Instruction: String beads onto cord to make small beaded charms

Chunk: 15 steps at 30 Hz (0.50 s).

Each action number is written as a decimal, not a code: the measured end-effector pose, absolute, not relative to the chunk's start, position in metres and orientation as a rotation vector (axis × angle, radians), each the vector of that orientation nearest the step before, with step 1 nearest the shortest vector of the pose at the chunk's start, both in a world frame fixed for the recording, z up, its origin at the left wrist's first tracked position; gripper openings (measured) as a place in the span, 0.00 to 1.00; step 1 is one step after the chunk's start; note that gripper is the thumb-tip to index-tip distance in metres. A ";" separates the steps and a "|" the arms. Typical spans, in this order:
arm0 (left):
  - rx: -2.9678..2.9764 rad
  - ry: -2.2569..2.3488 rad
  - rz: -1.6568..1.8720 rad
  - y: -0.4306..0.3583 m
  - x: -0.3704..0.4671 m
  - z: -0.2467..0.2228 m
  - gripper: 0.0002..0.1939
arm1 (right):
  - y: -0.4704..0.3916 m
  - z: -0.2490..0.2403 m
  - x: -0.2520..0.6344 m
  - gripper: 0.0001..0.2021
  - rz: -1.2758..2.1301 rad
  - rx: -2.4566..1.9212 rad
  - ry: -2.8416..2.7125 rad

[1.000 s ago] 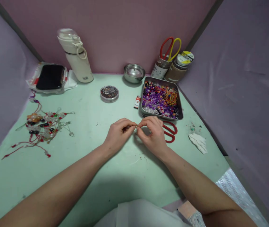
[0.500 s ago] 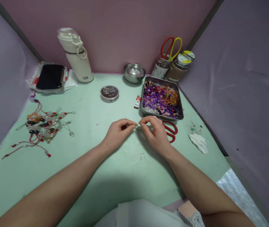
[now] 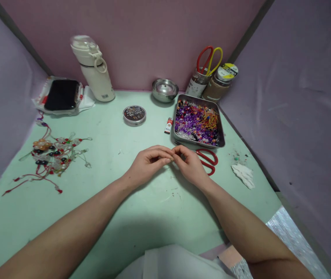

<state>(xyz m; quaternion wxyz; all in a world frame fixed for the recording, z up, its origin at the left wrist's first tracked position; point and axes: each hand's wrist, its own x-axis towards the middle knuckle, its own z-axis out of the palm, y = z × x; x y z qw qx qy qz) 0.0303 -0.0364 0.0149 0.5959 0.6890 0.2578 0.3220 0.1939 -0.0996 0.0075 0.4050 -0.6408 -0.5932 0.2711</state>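
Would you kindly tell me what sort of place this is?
Probably a beadwork spot: the table holds a metal tray of loose beads, red-handled scissors and a pile of beaded cords.

Hands (image 3: 150, 162) meet; red-handled scissors (image 3: 216, 158) beside right one, bead tray (image 3: 197, 143) beyond.

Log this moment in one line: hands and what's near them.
left hand: fingertips meeting right's | right hand: fingers curled | between fingertips: too hidden to tell | beside right hand: red-handled scissors | beyond: bead tray
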 end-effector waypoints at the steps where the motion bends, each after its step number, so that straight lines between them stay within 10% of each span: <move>1: 1.573 0.591 0.749 -0.037 0.030 0.016 0.05 | -0.100 0.007 0.194 0.06 0.686 -1.621 -1.513; 15: 1.350 0.949 0.662 -0.030 0.033 0.011 0.07 | -0.106 0.008 0.185 0.04 0.133 -1.564 -1.643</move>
